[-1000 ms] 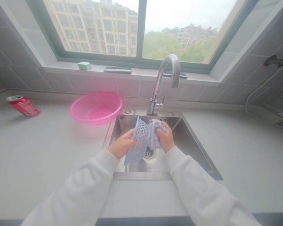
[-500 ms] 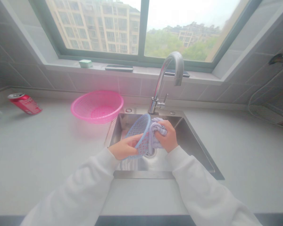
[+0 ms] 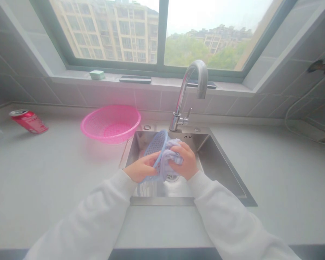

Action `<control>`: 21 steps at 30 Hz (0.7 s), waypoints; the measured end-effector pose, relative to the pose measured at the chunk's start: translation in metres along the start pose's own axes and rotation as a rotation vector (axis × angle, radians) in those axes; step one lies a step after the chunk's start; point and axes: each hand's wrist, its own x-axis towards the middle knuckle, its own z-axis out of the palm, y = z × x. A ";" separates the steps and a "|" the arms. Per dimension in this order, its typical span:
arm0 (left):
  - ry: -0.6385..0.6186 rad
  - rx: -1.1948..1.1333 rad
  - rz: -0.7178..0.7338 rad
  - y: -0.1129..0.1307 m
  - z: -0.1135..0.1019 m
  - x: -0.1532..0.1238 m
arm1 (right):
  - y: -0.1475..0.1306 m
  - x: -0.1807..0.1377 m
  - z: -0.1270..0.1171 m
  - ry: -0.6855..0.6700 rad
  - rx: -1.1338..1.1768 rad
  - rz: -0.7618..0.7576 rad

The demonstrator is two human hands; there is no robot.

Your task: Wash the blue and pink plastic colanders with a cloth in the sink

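Observation:
Over the steel sink point(image 3: 222, 173) my left hand point(image 3: 141, 169) grips the rim of a small blue perforated basket point(image 3: 155, 144), which is tilted on edge. My right hand point(image 3: 185, 160) is closed on a bunched pale lilac cloth point(image 3: 168, 159) and presses it against the inside of the basket. Both hands are just above the drain, in front of the curved chrome tap point(image 3: 191, 90).
A pink basket point(image 3: 110, 123) stands on the grey counter left of the sink. A red drink can point(image 3: 28, 121) lies on its side at far left. The window sill holds a small green box point(image 3: 96, 74) and a dark flat object point(image 3: 135, 79). A cable runs along the right wall.
The blue basket has turned in my left hand, from edge-on to showing its outer side. My right hand with the cloth has shifted left and down against it.

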 end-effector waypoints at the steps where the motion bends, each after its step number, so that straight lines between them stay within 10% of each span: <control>1: -0.018 -0.007 -0.025 0.000 0.001 0.000 | 0.007 0.002 -0.002 0.041 0.018 0.119; 6: -0.065 -0.076 -0.058 -0.002 0.006 -0.001 | 0.017 0.005 -0.006 0.113 0.062 0.354; 14: 0.010 -0.066 -0.027 -0.004 -0.001 -0.001 | -0.018 -0.004 -0.003 -0.094 -0.029 -0.228; 21: 0.011 -0.065 -0.062 -0.008 -0.002 0.000 | -0.008 -0.002 -0.004 -0.195 -0.095 -0.307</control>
